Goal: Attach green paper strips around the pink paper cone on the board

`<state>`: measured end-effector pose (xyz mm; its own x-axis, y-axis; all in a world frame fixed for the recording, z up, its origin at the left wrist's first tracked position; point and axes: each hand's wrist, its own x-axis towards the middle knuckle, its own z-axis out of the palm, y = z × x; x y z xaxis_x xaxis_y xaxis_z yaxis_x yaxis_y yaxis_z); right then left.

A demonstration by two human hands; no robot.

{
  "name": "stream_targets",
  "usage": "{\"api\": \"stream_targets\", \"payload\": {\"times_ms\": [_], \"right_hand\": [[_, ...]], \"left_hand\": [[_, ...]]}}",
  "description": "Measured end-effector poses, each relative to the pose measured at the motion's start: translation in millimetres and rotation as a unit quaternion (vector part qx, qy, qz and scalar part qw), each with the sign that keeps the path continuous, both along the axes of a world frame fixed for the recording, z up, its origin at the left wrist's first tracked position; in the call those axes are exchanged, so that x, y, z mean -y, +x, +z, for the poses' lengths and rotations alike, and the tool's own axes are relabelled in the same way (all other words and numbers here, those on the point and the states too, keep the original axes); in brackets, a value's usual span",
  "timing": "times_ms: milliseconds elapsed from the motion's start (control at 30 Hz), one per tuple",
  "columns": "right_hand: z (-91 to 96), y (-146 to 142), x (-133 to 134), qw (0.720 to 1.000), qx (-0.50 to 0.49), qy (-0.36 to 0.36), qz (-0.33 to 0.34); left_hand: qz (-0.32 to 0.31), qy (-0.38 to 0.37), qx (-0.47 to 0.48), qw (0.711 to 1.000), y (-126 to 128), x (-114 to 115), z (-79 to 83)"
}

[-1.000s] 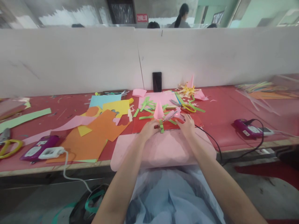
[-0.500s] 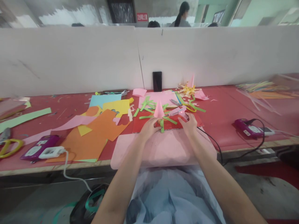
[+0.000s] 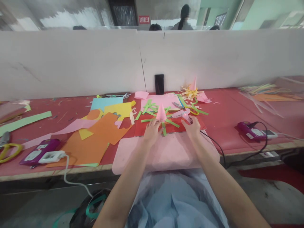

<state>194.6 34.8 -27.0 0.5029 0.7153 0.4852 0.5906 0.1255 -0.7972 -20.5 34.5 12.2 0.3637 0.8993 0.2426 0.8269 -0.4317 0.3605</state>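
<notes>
Pink paper cone [image 3: 161, 113] standing upright mid-table, green strips [image 3: 173, 123] fanning from its base over a red sheet [image 3: 140, 129]! The left hand [image 3: 152, 131] is right at that base; whether its fingers pinch or merely touch, I can't tell. The right hand's [image 3: 193, 128] fingers curl round a pink glue gun [image 3: 181, 114], nozzle toward the cone. Beyond: yellow-handled scissors [image 3: 195, 113], then a black phone [image 3: 159, 84] leaning upright.

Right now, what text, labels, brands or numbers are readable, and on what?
"卫生间_上三楼": red sign on the far wall; blurred, the blank character unclear.
Left purple box: pale labels, too small to read.
White plug beside it: print unreadable.
Right purple box: labels too small to read.
Pink glue gun: no lettering can be made out.
No brand or number legible.
</notes>
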Motion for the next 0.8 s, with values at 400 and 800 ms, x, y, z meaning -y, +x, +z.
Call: {"api": "stream_targets", "payload": {"times_ms": [400,800], "right_hand": [[-6.0,1.3,-5.5,1.0,0.006,0.016,-0.023],[-8.7,2.5,-5.8,1.0,-0.008,0.015,-0.012]], "left_hand": [[0.008,-0.005,-0.144,0.99,30.1,29.3,-14.3],[-0.004,-0.027,-0.122,0.992,29.9,31.8,-12.2]]}}
